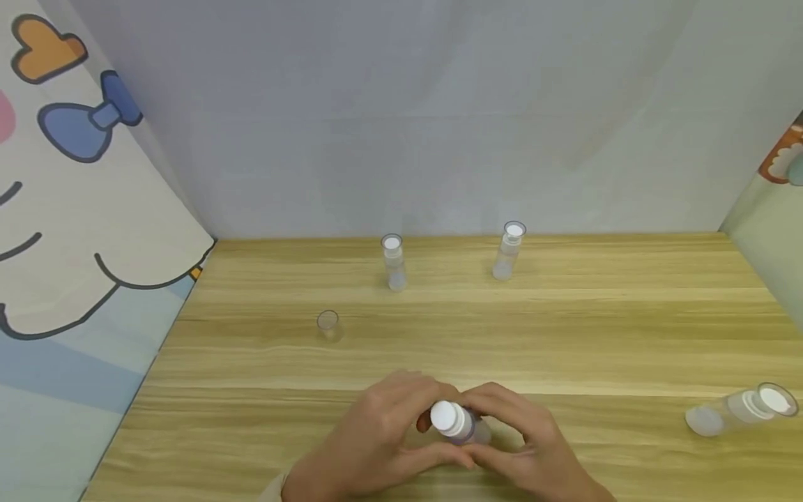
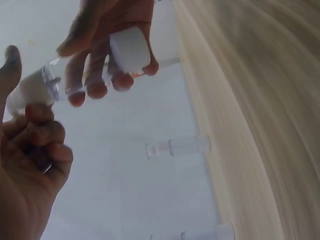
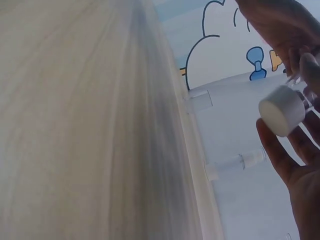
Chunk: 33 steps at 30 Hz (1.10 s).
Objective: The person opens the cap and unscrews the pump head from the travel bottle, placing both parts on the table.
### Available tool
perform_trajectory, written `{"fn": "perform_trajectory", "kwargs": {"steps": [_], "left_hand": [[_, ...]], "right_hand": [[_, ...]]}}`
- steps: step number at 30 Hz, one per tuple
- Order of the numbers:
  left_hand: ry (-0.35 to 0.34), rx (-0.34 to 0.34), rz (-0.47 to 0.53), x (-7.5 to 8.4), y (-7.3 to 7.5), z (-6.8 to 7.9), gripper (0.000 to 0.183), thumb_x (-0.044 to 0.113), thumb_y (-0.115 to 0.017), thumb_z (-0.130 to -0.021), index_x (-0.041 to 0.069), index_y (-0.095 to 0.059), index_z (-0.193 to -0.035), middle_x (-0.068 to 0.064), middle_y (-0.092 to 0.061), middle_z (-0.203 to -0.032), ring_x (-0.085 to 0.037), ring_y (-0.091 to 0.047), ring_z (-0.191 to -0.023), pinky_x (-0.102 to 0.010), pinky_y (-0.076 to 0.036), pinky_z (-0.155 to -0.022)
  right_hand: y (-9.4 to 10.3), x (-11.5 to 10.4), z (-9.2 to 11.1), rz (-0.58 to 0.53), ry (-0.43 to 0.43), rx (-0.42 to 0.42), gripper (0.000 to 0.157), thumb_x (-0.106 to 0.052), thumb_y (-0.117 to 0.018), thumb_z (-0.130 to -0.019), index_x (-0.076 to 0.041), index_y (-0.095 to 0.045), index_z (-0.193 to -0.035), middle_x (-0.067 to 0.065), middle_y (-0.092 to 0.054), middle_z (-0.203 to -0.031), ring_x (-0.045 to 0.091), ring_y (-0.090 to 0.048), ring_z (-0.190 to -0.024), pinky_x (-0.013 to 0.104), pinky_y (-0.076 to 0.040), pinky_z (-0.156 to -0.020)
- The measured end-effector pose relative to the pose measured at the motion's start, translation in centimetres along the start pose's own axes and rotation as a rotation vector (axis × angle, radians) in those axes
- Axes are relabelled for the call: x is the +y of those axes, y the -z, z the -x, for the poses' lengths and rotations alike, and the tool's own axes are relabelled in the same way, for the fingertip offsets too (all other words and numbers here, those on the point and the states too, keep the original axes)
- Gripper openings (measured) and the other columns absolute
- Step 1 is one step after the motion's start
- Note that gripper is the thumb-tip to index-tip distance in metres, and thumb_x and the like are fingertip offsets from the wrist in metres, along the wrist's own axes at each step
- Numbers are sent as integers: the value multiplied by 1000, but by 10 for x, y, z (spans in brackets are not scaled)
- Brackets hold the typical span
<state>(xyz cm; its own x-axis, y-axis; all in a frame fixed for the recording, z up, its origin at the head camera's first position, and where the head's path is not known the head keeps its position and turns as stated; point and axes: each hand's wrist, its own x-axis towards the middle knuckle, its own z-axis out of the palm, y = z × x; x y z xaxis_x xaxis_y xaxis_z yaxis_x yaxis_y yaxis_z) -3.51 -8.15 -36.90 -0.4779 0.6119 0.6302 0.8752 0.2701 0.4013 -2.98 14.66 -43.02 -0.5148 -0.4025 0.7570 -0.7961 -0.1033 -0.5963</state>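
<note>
In the head view, I hold one bottle [image 1: 463, 425] tilted between my two hands, its white top facing up at me. My left hand [image 1: 383, 432] grips its left side and my right hand [image 1: 523, 439] its right, the fingers of both bent around it. Beyond the bottle and to its left, a clear cap [image 1: 328, 324] sits on the wooden table [image 1: 251, 404]. Farther beyond it stand one capped bottle [image 1: 394, 263], slightly left, and a second capped bottle [image 1: 507, 252], slightly right. A third capped bottle [image 1: 734, 411] stands well to its right.

In the left wrist view, my left fingers are bent at the bottle's upper white end, while my right fingers wrap its clear body and white base [image 2: 130, 50]. Two capped bottles stand past it.

In the right wrist view, my right fingers reach around behind the bottle; my left hand's hold is partly hidden. Past the bottle are the clear cap, one capped bottle and a cartoon print [image 3: 220, 55].
</note>
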Motion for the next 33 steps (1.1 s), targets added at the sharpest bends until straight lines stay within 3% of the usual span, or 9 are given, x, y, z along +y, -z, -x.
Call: {"fn": "perform_trajectory", "kwargs": {"steps": [3,6,12,15,19,28,33], "left_hand": [[52,-82,157,0,6,0,44,30,-82,-91,16,-64,-128,7,-57,-88,1,-48,-81,-11,-46,-76],[96,-142,291,0,10,1,44,21,-77,-96,16,-63,-137,6,-61,-91,2,-49,-81,-10,-49,-72],[81,-165,317,-2,13,3,39,18,-76,-96,15,-66,-134,8,-60,-86,4,-48,-78,-6,-44,-72],[-5,-107,248,-5,11,2,37,21,-80,-94,14,-69,-128,9,-53,-77,3,-45,-73,-7,-42,-74],[-108,5,44,-6,8,0,32,33,-85,-88,16,-71,-112,11,-47,-71,2,-41,-67,-8,-36,-71],[-304,183,-410,-3,6,-5,44,58,-79,-87,18,-64,-79,12,-58,-68,-5,-47,-65,-19,-42,-70],[-336,232,-502,-2,6,-7,49,65,-72,-89,18,-65,-77,10,-57,-69,-7,-50,-66,-24,-43,-72]], "right_hand": [[4,-2,-1,-68,-37,-31,52,-5,-81,-88,4,-62,-136,14,-71,-120,16,-68,-109,25,-58,-94],[6,-4,-1,-101,-71,-61,53,-5,-81,-88,2,-62,-138,12,-72,-121,15,-68,-107,26,-59,-93],[9,-7,-3,-111,-74,-104,50,-6,-81,-89,0,-64,-136,12,-73,-123,16,-69,-106,27,-60,-91],[8,-7,-3,-103,-63,-105,48,-5,-81,-88,0,-65,-133,12,-73,-122,17,-69,-106,28,-60,-91],[7,-7,-2,-80,-53,-98,45,-4,-82,-88,1,-66,-129,13,-73,-117,17,-69,-104,27,-60,-91],[3,-11,3,-60,-113,-87,47,0,-83,-84,-1,-67,-128,12,-72,-120,17,-68,-108,27,-59,-94],[2,-13,4,-65,-129,-84,50,2,-84,-82,-1,-67,-129,13,-72,-122,18,-68,-112,27,-58,-97]]}}
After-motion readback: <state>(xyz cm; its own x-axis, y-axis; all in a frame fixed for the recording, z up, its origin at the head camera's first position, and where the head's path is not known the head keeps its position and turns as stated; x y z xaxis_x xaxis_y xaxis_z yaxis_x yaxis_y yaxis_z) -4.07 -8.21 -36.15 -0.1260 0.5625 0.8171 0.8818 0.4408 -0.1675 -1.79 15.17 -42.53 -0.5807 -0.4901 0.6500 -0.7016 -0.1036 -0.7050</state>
